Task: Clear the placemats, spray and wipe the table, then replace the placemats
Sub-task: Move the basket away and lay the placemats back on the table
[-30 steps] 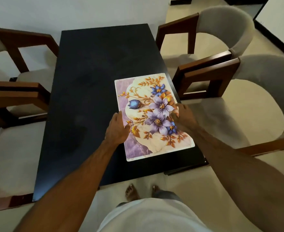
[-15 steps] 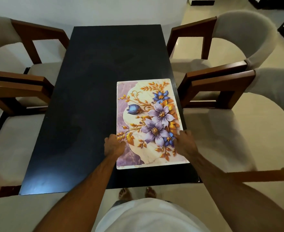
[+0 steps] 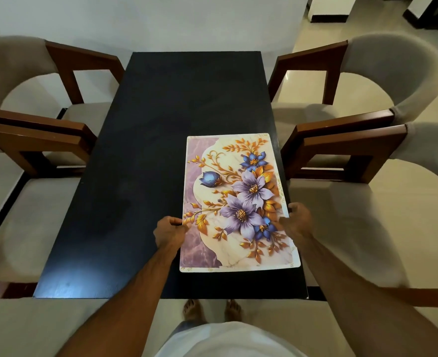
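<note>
A floral placemat [image 3: 234, 202] lies on the right half of the dark table [image 3: 140, 176]. The left hand [image 3: 170, 231] pinches its left edge, the right hand [image 3: 296, 222] its right edge.

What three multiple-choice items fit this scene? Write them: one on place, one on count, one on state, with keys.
1. Where on the black rectangular table does the floral rectangular placemat lie?
A. far left corner
B. near right part
C. far middle

2. How many wood-armed upholstered chairs stand along the table's sides?
A. two
B. three
C. four

3. What are the left hand and the right hand doing?
A. each grips a long edge of the placemat
B. both hang loose
C. both press flat on bare table

Key: 1 B, it lies by the right edge near the person. 2 C, two on each side. 3 A, fingers curl at both edges.
</note>
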